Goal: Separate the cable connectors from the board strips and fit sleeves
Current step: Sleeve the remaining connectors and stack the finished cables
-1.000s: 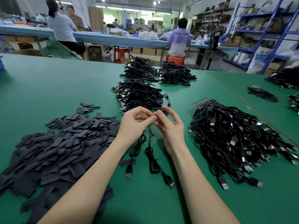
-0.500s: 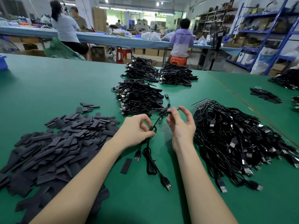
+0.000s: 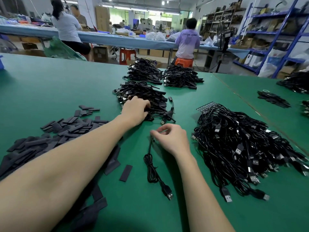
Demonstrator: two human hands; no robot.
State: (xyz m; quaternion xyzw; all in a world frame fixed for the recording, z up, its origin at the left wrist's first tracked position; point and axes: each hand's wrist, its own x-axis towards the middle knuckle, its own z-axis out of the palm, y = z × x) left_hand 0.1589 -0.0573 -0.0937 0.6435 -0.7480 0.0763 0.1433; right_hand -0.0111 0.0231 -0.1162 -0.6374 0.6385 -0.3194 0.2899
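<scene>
A green surface (image 3: 50, 84) fills the near scene. Beyond it, a long blue bench (image 3: 117, 40) is set across the room, with boxes (image 3: 100, 53) stacked beneath and two orange stools (image 3: 127, 55) beside it. Blue shelving (image 3: 274, 30) is seen at far right. Ceiling lights (image 3: 163, 2) are lit.

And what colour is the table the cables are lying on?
Green. The table shows best in the head view, the only one.

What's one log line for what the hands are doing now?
left hand: on finished black cable pile | right hand: pinching loose black USB cable | green table
</scene>
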